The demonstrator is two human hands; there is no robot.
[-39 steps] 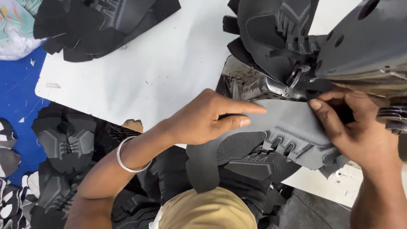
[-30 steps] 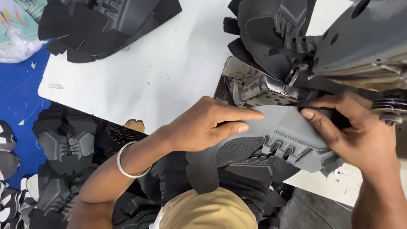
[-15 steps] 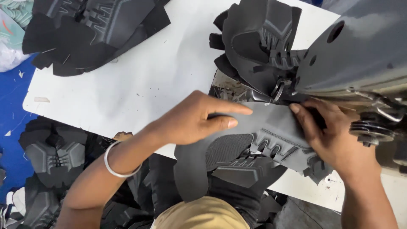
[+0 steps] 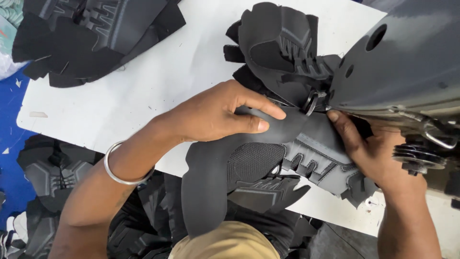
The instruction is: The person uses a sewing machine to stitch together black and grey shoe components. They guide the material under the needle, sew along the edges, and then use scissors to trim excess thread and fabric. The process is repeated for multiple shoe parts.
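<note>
The left hand [image 4: 218, 114] lay flat at frame centre, fingers pressing down the grey shoe upper [image 4: 268, 158]. The right hand [image 4: 371, 151] pinched that upper's far edge beneath the sewing machine [image 4: 407, 67] at upper right, on the white table [image 4: 143, 91].

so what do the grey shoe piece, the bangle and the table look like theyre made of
Shoe upper: seemingly matte grey synthetic sheet with a woven black mesh panel, under the left hand and right hand.
Bangle: shiny silver, probably metal.
Table: smooth white, possibly laminate; hard to tell.
</note>
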